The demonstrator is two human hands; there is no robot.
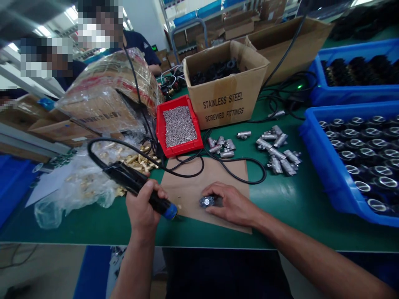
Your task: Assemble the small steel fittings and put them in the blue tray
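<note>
My left hand (144, 206) is wrapped round a black corded electric screwdriver (129, 178) with a blue collar; its tip points down and to the right, above the table. On a brown cardboard sheet (187, 178), my right hand (229, 203) grips a small grey and black part with a round silver centre (206, 202). The fingers hide much of that part. Metal valve bodies (276, 151) lie in a loose pile beyond my right hand, and a smaller group of metal fittings (221, 145) is behind the cardboard.
A red bin (198, 139) holds small metal balls. Behind it stands a cardboard box (226, 97) of black parts. A blue crate (324, 174) with round black parts is at right. Plastic bags (84, 182) and brass pieces (134, 162) lie left. The black cord (187, 174) loops across the table.
</note>
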